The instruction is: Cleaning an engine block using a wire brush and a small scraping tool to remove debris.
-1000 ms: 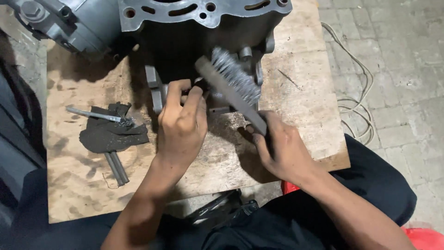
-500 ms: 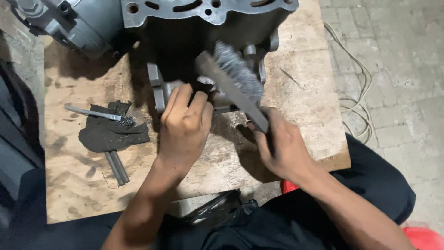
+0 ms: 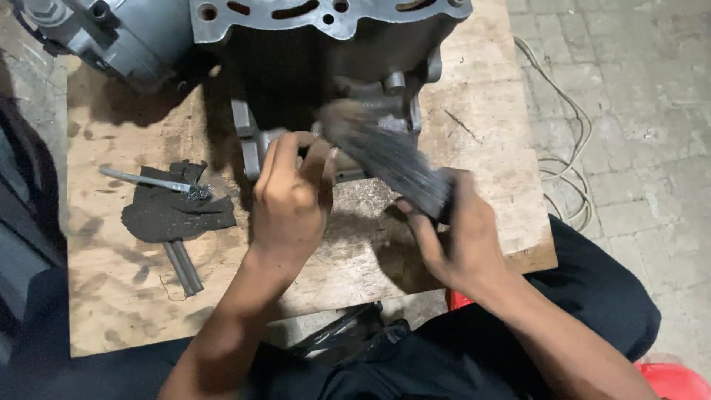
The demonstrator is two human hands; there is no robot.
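**A:** What's nearest the camera on my feed?

**B:** Dark trouser legs and a crumpled black plastic bag (image 3: 348,337) just below the near edge of the plywood board (image 3: 148,311). A red plastic thing (image 3: 678,379) shows at the bottom corner, right of the board.

**A:** And the hands? I read the left hand (image 3: 290,198) as curled, fingers pressed against the lower part of the grey engine cylinder block (image 3: 333,52).

**B:** Agreed. The right hand (image 3: 459,237) is closed round the handle of a wire brush (image 3: 385,152), whose blurred bristle end lies against the block's near face, right beside the left hand's fingertips.

**A:** Where does the block sit?

**B:** On the far half of the board, upright, its ported gasket face up. Left of the block, also on the board, I see a dark rag (image 3: 174,211) with a thin metal tool (image 3: 148,180) across it and two dark rods (image 3: 183,267) poking out nearer us.

**A:** Farther off?

**B:** A grey engine casing (image 3: 111,37) behind and left of the block. Right of the board, grey paving blocks (image 3: 637,111) with a pale cable (image 3: 574,163) looping over them.
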